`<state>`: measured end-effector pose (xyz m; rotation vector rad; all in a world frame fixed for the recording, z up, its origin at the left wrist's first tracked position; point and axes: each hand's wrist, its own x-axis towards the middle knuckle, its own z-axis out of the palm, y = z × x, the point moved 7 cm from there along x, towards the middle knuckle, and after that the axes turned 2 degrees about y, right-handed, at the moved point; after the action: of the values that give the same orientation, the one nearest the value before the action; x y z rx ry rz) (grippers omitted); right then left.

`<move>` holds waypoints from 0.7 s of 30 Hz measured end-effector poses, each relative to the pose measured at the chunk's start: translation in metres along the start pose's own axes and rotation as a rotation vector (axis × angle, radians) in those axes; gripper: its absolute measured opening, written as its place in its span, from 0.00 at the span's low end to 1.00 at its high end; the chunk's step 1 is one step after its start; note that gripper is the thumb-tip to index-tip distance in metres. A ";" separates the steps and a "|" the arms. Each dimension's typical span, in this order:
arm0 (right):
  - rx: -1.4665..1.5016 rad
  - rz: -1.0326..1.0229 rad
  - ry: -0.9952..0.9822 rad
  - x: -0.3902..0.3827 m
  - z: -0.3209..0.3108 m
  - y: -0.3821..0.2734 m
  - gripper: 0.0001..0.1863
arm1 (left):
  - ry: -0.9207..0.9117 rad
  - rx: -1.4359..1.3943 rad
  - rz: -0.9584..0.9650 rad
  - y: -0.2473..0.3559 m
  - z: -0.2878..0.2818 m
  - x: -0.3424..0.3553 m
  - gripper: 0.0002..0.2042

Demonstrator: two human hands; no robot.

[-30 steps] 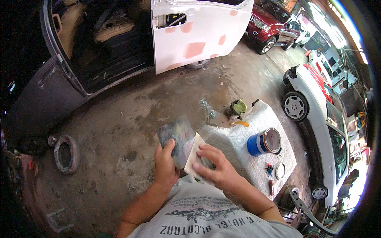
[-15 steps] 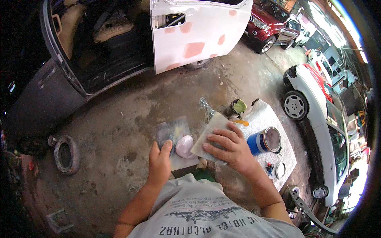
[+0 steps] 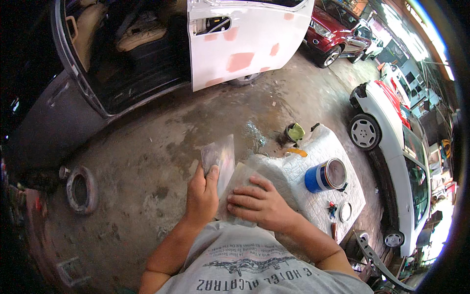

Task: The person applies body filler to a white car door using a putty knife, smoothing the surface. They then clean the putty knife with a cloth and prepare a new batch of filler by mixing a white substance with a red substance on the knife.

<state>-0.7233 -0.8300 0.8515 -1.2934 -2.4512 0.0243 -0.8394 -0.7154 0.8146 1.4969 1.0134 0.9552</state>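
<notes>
My left hand (image 3: pixel 203 193) grips a flat, smeared mixing board (image 3: pixel 223 159) by its near edge, thumb on top. The board is tilted steeply, so most of its face is turned from view. Close beside it, my right hand (image 3: pixel 257 203) is closed over a pale, translucent flat spreader (image 3: pixel 242 174), fingers laid across its face. The spreader's edge is beside the board's lower right; whether they touch is unclear. The pinkish paste seen earlier is hidden now.
Right of my hands, a quilted silver sheet (image 3: pixel 293 171) bears a blue can (image 3: pixel 318 179), a round ring (image 3: pixel 345 211) and an orange scraper-like piece (image 3: pixel 297 152). A green-smeared pot (image 3: pixel 295 132) stands behind. Ahead is a white car door (image 3: pixel 264 36) with pink patches; a tyre (image 3: pixel 82 191) lies left.
The board has tipped up from nearly flat, hiding the pink paste. My right hand and the spreader have moved left and nearer to my body.
</notes>
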 end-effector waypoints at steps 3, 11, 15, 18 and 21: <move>-0.012 -0.027 -0.098 -0.011 0.019 0.001 0.24 | 0.139 -0.022 0.104 0.008 -0.006 0.001 0.14; 0.642 0.555 0.234 0.008 -0.030 0.006 0.20 | 0.190 -0.847 -0.310 -0.027 0.006 0.002 0.14; 0.309 0.429 0.216 -0.025 0.026 0.048 0.26 | 0.156 -0.977 -0.527 -0.047 0.021 -0.016 0.15; 0.004 0.346 0.043 -0.052 0.027 0.098 0.28 | 0.151 -0.937 -0.561 -0.049 0.014 -0.024 0.16; -0.159 0.249 0.239 -0.019 -0.027 0.061 0.27 | 0.148 -0.696 -0.321 -0.046 0.000 -0.016 0.14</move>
<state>-0.6560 -0.8141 0.8590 -1.5642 -2.1162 -0.2508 -0.8500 -0.7262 0.7678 0.6745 0.8632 1.0492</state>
